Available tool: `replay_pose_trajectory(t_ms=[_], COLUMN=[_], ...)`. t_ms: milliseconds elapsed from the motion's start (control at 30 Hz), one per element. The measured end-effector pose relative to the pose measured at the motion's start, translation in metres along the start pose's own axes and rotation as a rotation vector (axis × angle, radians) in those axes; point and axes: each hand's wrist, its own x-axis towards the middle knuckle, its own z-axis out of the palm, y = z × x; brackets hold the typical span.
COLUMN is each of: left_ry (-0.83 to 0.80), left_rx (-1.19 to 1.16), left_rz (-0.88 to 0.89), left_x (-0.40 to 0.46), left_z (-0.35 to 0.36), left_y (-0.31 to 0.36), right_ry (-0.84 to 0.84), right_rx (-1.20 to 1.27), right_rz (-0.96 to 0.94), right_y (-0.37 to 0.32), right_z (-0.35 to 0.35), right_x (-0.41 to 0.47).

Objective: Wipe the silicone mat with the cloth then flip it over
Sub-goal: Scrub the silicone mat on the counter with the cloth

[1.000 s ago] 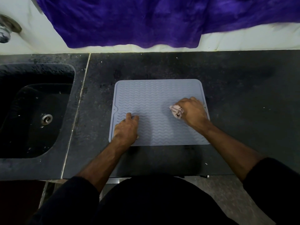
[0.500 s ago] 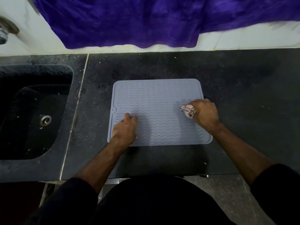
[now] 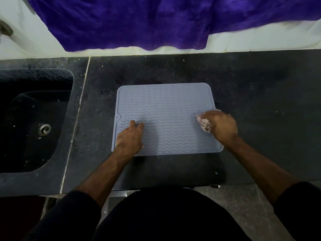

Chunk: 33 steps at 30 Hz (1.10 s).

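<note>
A grey-blue silicone mat [image 3: 166,110] with wavy ridges lies flat on the dark stone counter [image 3: 251,94]. My left hand [image 3: 129,137] presses flat on the mat's near left part, fingers together, holding nothing. My right hand [image 3: 221,125] is at the mat's right edge, closed around a crumpled pinkish cloth [image 3: 203,121] that touches the mat. Part of the cloth is hidden under my fingers.
A dark sink [image 3: 31,122] with a metal drain [image 3: 44,128] sits to the left. A purple cloth [image 3: 156,21] hangs over the white wall at the back. A metal tap [image 3: 5,30] shows at the far left. The counter's front edge is near my body.
My right hand has slid the cloth rightwards across the mat, from its middle right to its right edge. My left hand has stayed in place on the mat.
</note>
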Motion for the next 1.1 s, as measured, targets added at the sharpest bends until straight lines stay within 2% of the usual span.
replay_pose_trajectory(t_ms=[133, 233, 333, 533, 633, 800, 900, 967, 1100], left_ry=[-0.001, -0.007, -0.018, -0.036, -0.028, -0.011, -0.012, -0.014, 0.011], left_rx=[-0.002, 0.004, 0.018, 0.012, -0.001, 0.013, 0.016, 0.008, -0.003], left_rz=[-0.002, -0.003, -0.001, -0.007, -0.006, 0.004, 0.005, 0.009, 0.019], left_x=[-0.001, -0.001, -0.001, -0.002, -0.002, 0.001, 0.001, 0.001, -0.001], left_z=[-0.001, -0.002, -0.004, -0.005, -0.003, -0.002, -0.003, -0.002, 0.001], left_y=[0.001, 0.001, 0.002, 0.003, 0.002, 0.002, 0.002, 0.002, 0.0], right_ry=[0.007, 0.034, -0.048, 0.055, 0.034, 0.074, -0.059, -0.098, 0.026], right_rx=[-0.031, 0.024, -0.109, -0.1, -0.191, -0.081, -0.153, -0.18, -0.185], right_rz=[-0.019, -0.129, -0.203, -0.043, 0.003, -0.175, -0.263, -0.226, -0.111], right_y=[-0.006, -0.029, -0.044, 0.013, 0.018, -0.037, -0.075, -0.068, -0.019], right_z=[-0.007, -0.001, 0.015, 0.01, 0.009, 0.012, 0.025, 0.029, 0.02], right_x=[0.005, 0.017, 0.02, 0.004, 0.009, 0.014, 0.011, 0.004, -0.012])
